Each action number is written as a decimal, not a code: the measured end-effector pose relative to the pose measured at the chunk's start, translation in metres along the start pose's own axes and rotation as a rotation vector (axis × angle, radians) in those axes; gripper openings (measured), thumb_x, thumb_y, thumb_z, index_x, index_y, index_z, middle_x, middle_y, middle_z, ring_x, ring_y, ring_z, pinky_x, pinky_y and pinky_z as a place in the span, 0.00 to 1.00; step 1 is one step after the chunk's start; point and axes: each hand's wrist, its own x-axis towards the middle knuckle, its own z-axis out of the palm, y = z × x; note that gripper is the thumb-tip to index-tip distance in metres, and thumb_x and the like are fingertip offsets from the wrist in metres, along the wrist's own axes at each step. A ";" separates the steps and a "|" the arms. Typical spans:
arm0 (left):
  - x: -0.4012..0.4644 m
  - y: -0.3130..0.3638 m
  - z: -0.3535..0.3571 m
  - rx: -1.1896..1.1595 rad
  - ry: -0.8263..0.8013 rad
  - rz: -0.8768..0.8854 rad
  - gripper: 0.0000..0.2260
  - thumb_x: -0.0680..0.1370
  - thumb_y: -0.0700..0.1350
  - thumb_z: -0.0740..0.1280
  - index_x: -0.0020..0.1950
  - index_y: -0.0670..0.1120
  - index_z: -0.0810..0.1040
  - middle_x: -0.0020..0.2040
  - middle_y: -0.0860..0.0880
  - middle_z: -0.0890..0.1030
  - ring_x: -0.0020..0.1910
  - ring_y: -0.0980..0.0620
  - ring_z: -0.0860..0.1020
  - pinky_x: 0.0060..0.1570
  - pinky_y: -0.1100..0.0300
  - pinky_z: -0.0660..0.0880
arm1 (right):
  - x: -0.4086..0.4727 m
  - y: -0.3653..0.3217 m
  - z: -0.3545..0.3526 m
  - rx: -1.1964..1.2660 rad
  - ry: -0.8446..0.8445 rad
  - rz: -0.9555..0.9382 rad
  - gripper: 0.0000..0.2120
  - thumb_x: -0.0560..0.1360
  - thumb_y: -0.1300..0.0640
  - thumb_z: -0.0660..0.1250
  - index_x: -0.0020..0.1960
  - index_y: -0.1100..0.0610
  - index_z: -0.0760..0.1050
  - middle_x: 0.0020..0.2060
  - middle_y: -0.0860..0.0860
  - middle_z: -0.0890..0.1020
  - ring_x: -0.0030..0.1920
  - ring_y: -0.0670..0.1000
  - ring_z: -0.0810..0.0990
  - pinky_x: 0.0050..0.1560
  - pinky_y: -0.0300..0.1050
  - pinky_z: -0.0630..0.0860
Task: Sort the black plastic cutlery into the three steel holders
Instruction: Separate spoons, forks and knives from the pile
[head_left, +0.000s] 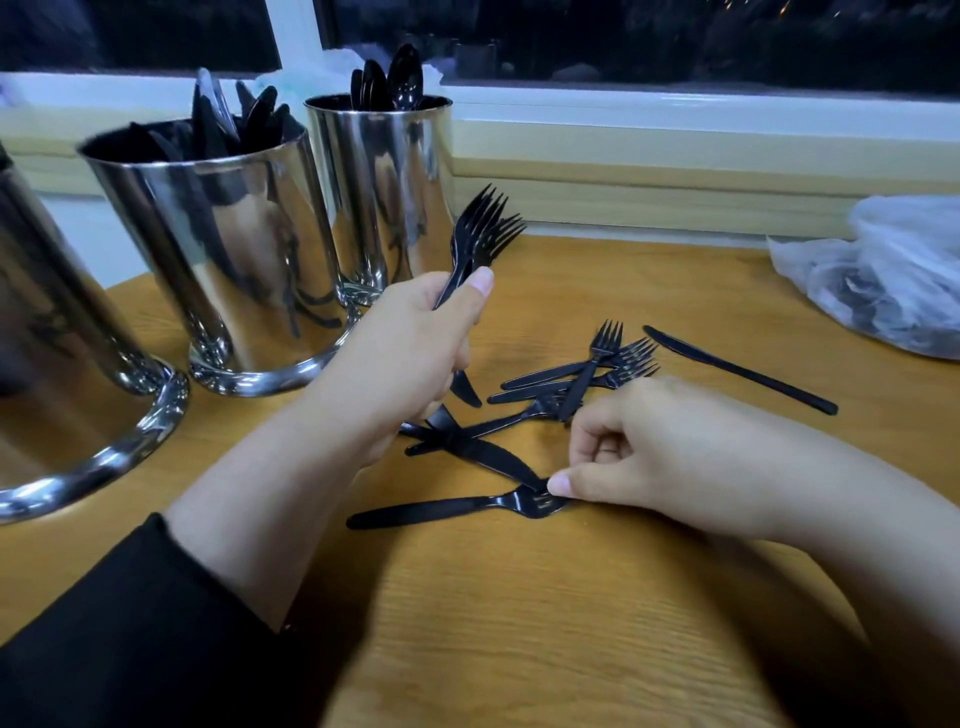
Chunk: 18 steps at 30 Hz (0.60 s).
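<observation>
Several black plastic forks (480, 234) are bunched in the left hand (415, 338), gripped round their handles with the thumb laid along the stems and the tines fanned upward beside the steel holders. One more fork (457, 508) lies flat on the wooden table (519, 623), and its head is pinched between thumb and forefinger of the right hand (634, 452), the other fingers curled in. Such cutlery is judged very light, thin and somewhat springy, with a glossy surface that may slide on the wood; a flat piece is best tipped up by its head or neck before the handle is taken. A loose heap of forks and knives (571, 384) lies between the hands, and a single knife (737, 370) is set apart to the right. The middle holder (223, 260) appears to contain knives, the far holder (384, 187) spoons; the near holder (62, 364) is cut off by the frame edge. Both forearms are held low over the table.
</observation>
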 end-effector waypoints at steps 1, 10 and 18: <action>0.000 0.000 0.000 0.019 0.001 0.009 0.18 0.84 0.59 0.60 0.50 0.44 0.72 0.30 0.52 0.68 0.25 0.53 0.60 0.25 0.59 0.58 | 0.001 0.000 0.001 0.007 0.003 -0.012 0.14 0.71 0.34 0.71 0.41 0.45 0.80 0.32 0.40 0.79 0.32 0.38 0.76 0.32 0.33 0.68; -0.002 0.003 0.003 0.164 -0.100 0.083 0.13 0.86 0.53 0.59 0.50 0.46 0.76 0.31 0.47 0.76 0.26 0.51 0.75 0.28 0.59 0.74 | 0.001 0.015 -0.004 0.388 0.355 -0.180 0.07 0.74 0.46 0.71 0.40 0.47 0.80 0.31 0.42 0.80 0.31 0.41 0.75 0.32 0.32 0.69; -0.006 0.007 0.011 0.164 -0.248 0.102 0.13 0.86 0.52 0.60 0.49 0.44 0.75 0.40 0.43 0.86 0.35 0.51 0.85 0.38 0.57 0.81 | 0.007 0.021 0.001 0.591 0.676 -0.273 0.08 0.77 0.55 0.71 0.39 0.53 0.78 0.30 0.47 0.78 0.32 0.47 0.72 0.34 0.36 0.69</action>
